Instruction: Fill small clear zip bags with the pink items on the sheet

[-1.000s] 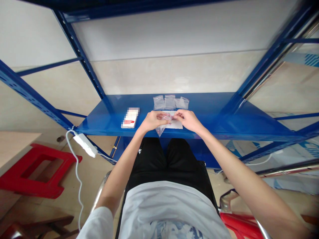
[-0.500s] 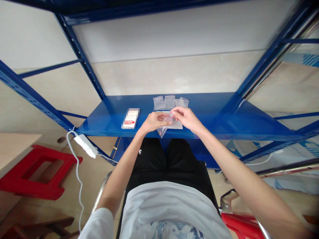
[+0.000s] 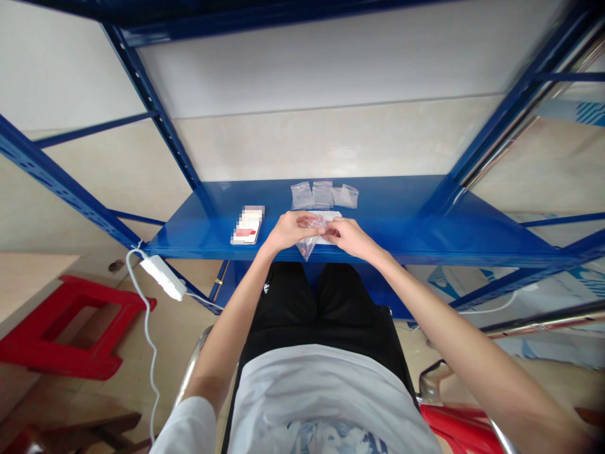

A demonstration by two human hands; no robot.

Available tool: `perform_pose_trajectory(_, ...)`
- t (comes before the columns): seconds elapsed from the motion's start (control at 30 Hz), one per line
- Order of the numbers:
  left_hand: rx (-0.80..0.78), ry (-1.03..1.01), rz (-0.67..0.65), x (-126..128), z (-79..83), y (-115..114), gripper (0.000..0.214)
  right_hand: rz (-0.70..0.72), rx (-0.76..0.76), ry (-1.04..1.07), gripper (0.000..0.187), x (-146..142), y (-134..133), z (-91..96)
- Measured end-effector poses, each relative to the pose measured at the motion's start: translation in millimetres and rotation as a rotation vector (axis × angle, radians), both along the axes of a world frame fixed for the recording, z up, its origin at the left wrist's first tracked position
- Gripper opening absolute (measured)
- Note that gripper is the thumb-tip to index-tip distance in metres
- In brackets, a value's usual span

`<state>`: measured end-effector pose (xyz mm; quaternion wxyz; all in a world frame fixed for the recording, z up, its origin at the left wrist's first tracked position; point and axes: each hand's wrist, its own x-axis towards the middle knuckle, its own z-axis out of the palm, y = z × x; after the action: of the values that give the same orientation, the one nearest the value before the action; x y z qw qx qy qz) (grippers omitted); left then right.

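Both my hands meet over the front edge of the blue metal shelf (image 3: 406,214). My left hand (image 3: 288,230) pinches a small clear plastic bag (image 3: 309,239) that hangs down past the shelf edge. My right hand (image 3: 347,236) is closed too, its fingertips on the same bag's top edge, where something small and reddish shows. Under the hands lies a white sheet (image 3: 331,217). Several more small clear bags (image 3: 324,194) lie in a row just behind.
A white and red card or box (image 3: 246,225) lies on the shelf to the left. A white power adapter (image 3: 161,276) with its cable hangs off the shelf's left corner. A red stool (image 3: 61,331) stands on the floor at left. Blue uprights frame the shelf.
My right hand has dropped lower and nearer to me, down to the shelf's front edge, still at the bag's top. The left hand has stayed put.
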<state>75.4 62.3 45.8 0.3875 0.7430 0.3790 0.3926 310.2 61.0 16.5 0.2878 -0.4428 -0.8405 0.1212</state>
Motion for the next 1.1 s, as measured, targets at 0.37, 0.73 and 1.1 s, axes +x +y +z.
perform_pose_trajectory(0.37,-0.015,-0.011,-0.008,-0.1,-2.8,1.1,0.055,-0.076,0.008,0.164,0.014,1.9,-6.3,22.2)
perform_pose_trajectory(0.73,-0.08,-0.106,-0.125,7.3,3.0,-6.3,0.058,0.049,-0.033,0.214,0.028,-13.5,-21.8,50.4)
perform_pose_trajectory(1.1,-0.001,-0.033,0.005,-4.3,1.1,2.8,0.055,-0.086,0.002,0.12,0.017,-1.2,-6.7,23.4)
